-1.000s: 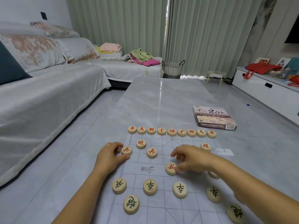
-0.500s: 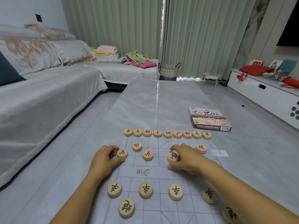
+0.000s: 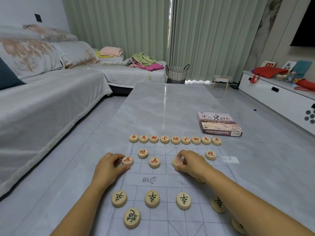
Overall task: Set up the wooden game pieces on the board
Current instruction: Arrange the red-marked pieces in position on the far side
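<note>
Soldiers need their own row, so my left hand (image 3: 109, 167) pinches the leftmost red soldier piece (image 3: 127, 160) left of frame centre, on the edge of the board (image 3: 170, 218). My right hand (image 3: 192, 163) curls round the middle red piece (image 3: 177, 162), likely squaring it on its crossing.

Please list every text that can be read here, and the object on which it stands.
"中國", "Chinese chess": game box lid.
"車 馬 相 士 帥 士 相 馬 車": red back row.
"炮": two red cannons.
"兵": red soldier; second soldier in left hand.
"卒": black soldiers, upside down.
Unreadable: blurred piece in right hand; box's small print; faint board mark.
</note>
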`<state>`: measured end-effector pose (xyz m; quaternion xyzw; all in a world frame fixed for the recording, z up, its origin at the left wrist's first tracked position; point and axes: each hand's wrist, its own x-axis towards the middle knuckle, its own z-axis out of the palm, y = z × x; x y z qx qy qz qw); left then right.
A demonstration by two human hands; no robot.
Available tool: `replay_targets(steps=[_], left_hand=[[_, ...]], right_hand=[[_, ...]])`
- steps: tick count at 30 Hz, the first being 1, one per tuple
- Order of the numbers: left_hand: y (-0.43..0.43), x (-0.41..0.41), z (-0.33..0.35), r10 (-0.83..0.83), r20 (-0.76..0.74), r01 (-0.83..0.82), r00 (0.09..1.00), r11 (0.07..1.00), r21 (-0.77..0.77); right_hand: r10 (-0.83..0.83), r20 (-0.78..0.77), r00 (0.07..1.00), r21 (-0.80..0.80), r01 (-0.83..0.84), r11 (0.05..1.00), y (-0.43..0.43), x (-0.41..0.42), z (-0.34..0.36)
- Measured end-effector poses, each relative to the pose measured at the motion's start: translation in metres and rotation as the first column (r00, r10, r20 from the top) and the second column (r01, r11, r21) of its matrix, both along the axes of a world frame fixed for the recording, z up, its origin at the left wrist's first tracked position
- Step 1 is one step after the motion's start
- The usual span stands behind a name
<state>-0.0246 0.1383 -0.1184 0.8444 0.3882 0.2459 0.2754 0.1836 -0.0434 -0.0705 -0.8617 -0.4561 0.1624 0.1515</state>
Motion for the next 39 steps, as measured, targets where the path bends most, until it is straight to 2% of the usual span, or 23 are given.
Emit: replay_targets(steps=[10,13,15,20,22,27,30,33,34,37,39], left_hand=[[0.0,-0.001,0.001,0.002,0.007,-0.002,1.0,1.0,-0.008],[0.0,0.0,0.001,0.001,0.01,-0.001,1.0,1.0,-0.011],[0.0,0.0,0.001,0.0,0.004,0.0,1.0,1.0,-0.012],[0.0,0.0,0.001,0.007,0.004,-0.007,1.0,1.0,-0.02],[-0.001,0.0,0.002,0.005,0.003,-0.005,1.0,1.0,-0.019],[-0.001,0.0,0.001,0.005,0.013,-0.005,1.0,1.0,-0.016],[-0.001,0.0,0.001,0.003,0.016,-0.003,1.0,1.0,-0.019],[-0.001,-0.001,0.001,0.007,0.017,-0.007,1.0,1.0,-0.021],[-0.002,-0.001,0.002,0.007,0.017,-0.007,1.0,1.0,-0.017],[-0.002,0.0,0.003,0.005,0.015,-0.005,1.0,1.0,-0.009],[-0.002,0.0,0.003,0.006,0.013,-0.006,1.0,1.0,-0.007]], right_hand=[[0.009,-0.032,0.999,-0.022,-0.01,1.0,0.001,0.013,-0.006],[-0.034,-0.16,0.986,0.142,0.057,0.988,-0.011,0.031,0.011],[-0.054,-0.169,0.984,0.194,0.087,0.977,-0.026,0.046,0.024],[0.076,-0.162,0.984,-0.049,-0.085,0.995,-0.058,0.052,0.028],[0.102,-0.151,0.983,-0.097,-0.117,0.988,-0.061,0.044,0.022],[0.165,0.016,0.986,-0.144,-0.161,0.976,-0.055,0.032,0.008],[0.011,0.116,0.993,-0.097,0.0,0.995,-0.05,0.033,0.005],[-0.1,0.279,0.955,-0.062,0.122,0.991,-0.048,0.036,0.001],[-0.102,0.274,0.956,-0.051,0.12,0.991,-0.05,0.037,0.0],[-0.044,0.068,0.997,-0.085,0.05,0.995,-0.059,0.044,0.006],[0.002,-0.001,1.0,-0.125,-0.002,0.992,-0.063,0.049,0.01]])
